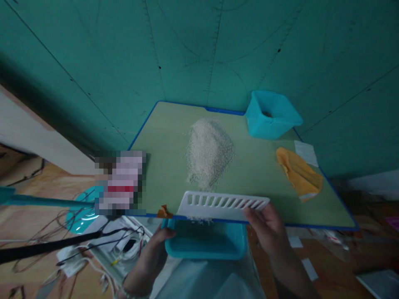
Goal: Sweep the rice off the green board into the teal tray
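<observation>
From my end I'd judge this scraping, grains (209,151) heaped on the desk (252,170), right hand (267,226) gripping the slotted white plate (215,211), left hand (158,246) clasping the teal bin (205,253) below, next wanting a steady pull.

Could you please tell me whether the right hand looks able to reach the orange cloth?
Probably yes: nothing appears to stand between the right hand and the orange cloth, though that hand would likely need to release the white slotted strip first.

head cam, 1 view | abv tbl (255,170) near edge | faces fwd + dn | close | wall (187,37) at bk
</observation>
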The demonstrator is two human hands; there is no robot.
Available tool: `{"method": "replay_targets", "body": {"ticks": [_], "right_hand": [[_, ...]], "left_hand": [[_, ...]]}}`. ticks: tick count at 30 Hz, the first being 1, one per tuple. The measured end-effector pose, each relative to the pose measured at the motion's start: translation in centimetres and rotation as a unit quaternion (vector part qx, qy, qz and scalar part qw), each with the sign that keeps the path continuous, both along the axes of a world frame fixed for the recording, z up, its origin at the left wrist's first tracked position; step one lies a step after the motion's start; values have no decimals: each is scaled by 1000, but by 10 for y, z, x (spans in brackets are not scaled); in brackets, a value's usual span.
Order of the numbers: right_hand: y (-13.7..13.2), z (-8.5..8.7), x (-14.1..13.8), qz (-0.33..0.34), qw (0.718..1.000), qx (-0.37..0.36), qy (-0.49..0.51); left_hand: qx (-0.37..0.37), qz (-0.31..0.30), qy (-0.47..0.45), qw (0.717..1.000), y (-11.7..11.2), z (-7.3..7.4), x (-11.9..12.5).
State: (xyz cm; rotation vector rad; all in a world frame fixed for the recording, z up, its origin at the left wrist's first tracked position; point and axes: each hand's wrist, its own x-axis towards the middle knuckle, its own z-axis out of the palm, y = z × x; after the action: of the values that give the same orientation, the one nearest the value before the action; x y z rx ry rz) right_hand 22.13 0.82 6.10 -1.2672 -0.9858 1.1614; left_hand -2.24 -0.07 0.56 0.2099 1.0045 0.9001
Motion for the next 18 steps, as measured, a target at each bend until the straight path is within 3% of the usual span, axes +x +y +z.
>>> {"method": "replay_targets", "body": {"ticks": [7,12,18], "right_hand": [[-4,-11,11,33,998,52,-30],[15,-21,25,-21,992,120,-21],[28,-14,24,-37,995,89,-11]], "left_hand": [[-6,10,0,1000,1,1,1],[-4,23,15,1000,-1,4,3],[-17,27,10,999,-1,2,0]]}}
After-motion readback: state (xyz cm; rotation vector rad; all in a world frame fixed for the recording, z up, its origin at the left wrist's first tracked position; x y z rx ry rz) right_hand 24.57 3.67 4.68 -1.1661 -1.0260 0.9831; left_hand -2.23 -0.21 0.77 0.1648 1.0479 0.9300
